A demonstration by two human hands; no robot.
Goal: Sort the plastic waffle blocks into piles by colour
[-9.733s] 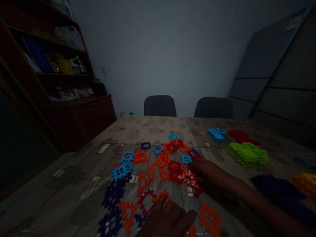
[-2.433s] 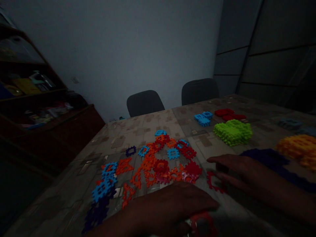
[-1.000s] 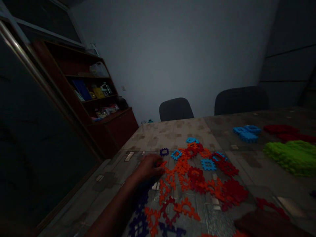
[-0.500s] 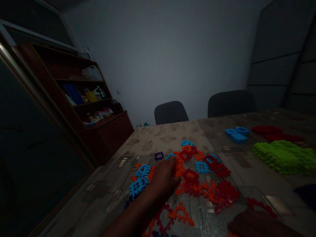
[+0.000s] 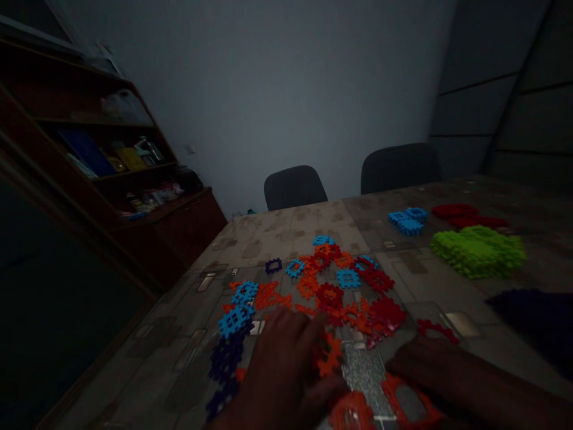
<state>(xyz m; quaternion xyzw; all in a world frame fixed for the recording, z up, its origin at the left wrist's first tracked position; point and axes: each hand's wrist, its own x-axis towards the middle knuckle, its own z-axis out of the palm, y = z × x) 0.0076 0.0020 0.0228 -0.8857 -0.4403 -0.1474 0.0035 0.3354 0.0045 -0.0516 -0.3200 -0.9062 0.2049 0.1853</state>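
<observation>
Toothed plastic interlocking pieces, mostly orange and red, lie in a loose heap (image 5: pixel 329 295) across the table. My left hand (image 5: pixel 286 358) is at the near side of the heap, its fingers curled around a tilted orange piece (image 5: pixel 330 355). To the right, my right hand (image 5: pixel 425 364) is low over the table, dark and closed at the edge of another orange piece (image 5: pixel 394 391) with a large opening. Its fingertips are hard to make out. Between my hands, near the bottom edge, lies one more orange piece (image 5: pixel 351 412).
Dark blue pieces (image 5: pixel 226 358) and light blue pieces (image 5: pixel 235 321) lie left of the heap. At the right are a lime-green stack (image 5: pixel 478 251), a light blue stack (image 5: pixel 408 221), red pieces (image 5: pixel 456 210) and a dark blue pile (image 5: pixel 532 319). Two chairs (image 5: pixel 295 188) stand behind the table (image 5: pixel 286 224).
My left hand has drawn back from the middle of the heap towards me and now has an orange piece in its fingers. My right hand has stayed about where it was; the view has shifted.
</observation>
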